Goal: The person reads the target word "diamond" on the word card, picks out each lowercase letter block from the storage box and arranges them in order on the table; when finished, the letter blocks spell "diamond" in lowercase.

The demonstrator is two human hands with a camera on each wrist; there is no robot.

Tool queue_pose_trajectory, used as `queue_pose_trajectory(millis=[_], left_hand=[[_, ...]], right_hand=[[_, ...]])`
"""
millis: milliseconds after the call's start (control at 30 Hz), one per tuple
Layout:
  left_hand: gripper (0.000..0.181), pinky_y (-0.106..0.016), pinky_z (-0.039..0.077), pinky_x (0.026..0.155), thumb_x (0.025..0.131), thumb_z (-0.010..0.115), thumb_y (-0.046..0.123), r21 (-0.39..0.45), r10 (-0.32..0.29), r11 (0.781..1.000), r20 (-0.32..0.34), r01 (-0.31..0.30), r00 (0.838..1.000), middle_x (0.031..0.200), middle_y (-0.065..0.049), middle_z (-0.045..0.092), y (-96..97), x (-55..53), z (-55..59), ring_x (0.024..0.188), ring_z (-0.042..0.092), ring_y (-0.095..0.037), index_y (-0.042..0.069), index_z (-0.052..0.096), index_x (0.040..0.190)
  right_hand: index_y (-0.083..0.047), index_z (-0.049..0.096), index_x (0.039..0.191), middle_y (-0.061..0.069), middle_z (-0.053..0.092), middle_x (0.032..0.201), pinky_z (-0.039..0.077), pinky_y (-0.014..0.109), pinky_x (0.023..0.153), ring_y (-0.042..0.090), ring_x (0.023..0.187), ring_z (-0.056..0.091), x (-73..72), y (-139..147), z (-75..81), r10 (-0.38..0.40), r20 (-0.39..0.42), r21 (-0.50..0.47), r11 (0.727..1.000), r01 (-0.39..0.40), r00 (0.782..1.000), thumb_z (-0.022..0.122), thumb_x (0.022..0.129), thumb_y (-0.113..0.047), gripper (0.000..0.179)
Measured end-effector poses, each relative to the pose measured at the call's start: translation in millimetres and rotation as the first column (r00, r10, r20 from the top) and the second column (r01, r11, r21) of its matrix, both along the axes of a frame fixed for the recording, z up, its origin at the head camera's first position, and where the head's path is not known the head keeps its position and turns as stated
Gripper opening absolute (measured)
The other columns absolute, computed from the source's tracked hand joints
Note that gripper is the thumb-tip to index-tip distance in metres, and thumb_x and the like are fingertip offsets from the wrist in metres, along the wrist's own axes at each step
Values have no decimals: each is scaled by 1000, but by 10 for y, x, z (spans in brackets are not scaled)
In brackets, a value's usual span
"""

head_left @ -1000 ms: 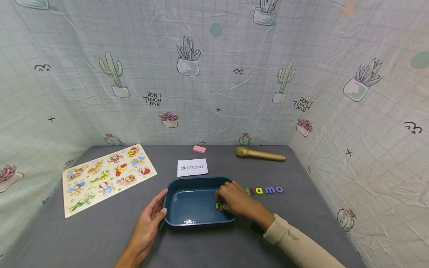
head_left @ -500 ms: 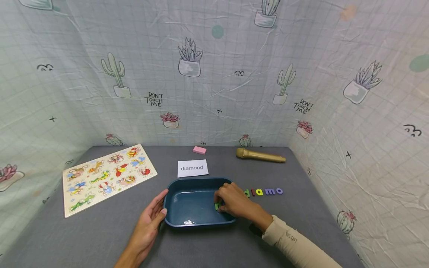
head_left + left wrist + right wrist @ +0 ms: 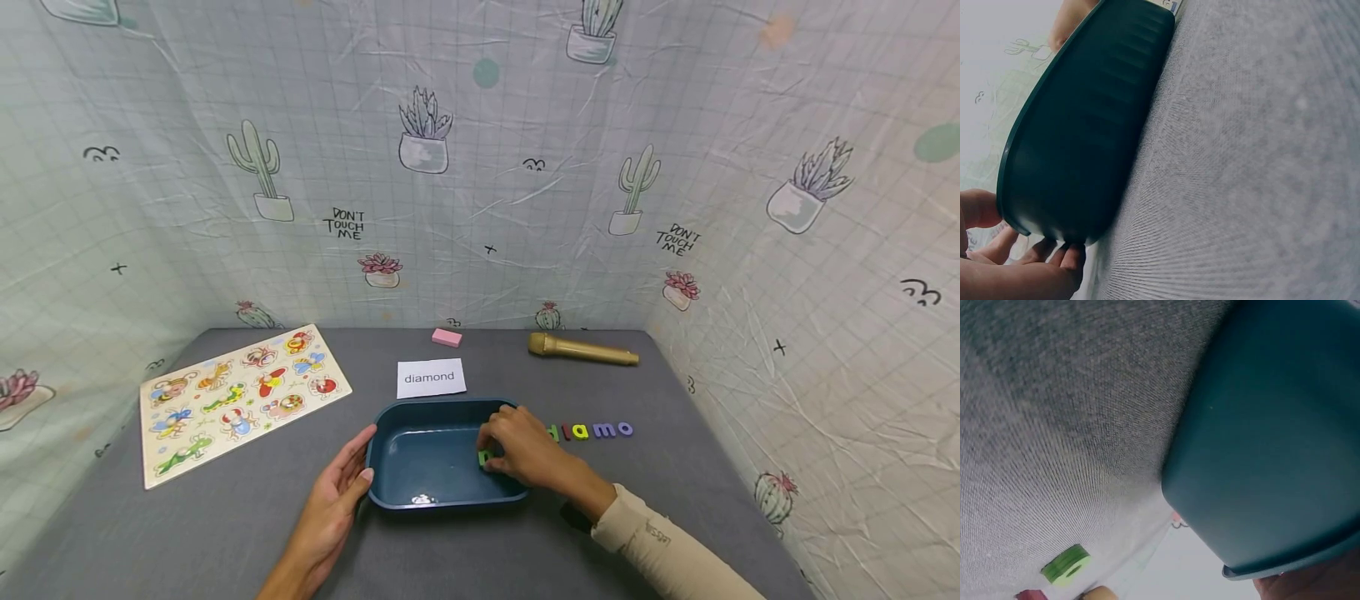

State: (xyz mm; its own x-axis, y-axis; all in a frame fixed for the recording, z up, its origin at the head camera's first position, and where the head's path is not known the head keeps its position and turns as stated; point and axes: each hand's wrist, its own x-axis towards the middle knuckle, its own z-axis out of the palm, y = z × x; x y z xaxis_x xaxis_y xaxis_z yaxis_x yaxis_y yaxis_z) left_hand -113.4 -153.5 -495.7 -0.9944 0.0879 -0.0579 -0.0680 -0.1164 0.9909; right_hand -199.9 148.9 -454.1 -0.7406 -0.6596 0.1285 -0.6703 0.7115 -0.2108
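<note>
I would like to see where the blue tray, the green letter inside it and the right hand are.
Blue tray [image 3: 427, 458]: head view, on its bare inner floor.
Green letter [image 3: 482, 459]: head view, on its uncovered left part.
Right hand [image 3: 519, 443]: head view, on the back of the hand.

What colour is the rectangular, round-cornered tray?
Dark teal-blue: the tray shows best in the head view.

Your tray [image 3: 465, 504] sits around the middle of the worktop [image 3: 225, 533], a letter [image 3: 482, 459] within its right half. Right of it runs the letter row [image 3: 580, 432]; behind it lies the word card [image 3: 431, 378], then the block [image 3: 447, 337] near the back edge. Toward your back-right corner lies the microphone [image 3: 583, 348]; along your left edge, the puzzle board [image 3: 251, 405].
</note>
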Motion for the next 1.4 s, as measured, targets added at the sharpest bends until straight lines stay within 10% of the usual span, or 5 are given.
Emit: queue_pose_trajectory(millis=[1400], left_hand=[[62,-1,36,106,110,53,9,16,-5,1000,-38,6,999,177,-13,19,-1,6,-30,165,12,-34,10,28,167]], right_hand=[[-20,79,96,-8,74,97,47,35,83,13,92,63,44,740,313,-154,-103,-194,972,132,983,93,82,-20,20]])
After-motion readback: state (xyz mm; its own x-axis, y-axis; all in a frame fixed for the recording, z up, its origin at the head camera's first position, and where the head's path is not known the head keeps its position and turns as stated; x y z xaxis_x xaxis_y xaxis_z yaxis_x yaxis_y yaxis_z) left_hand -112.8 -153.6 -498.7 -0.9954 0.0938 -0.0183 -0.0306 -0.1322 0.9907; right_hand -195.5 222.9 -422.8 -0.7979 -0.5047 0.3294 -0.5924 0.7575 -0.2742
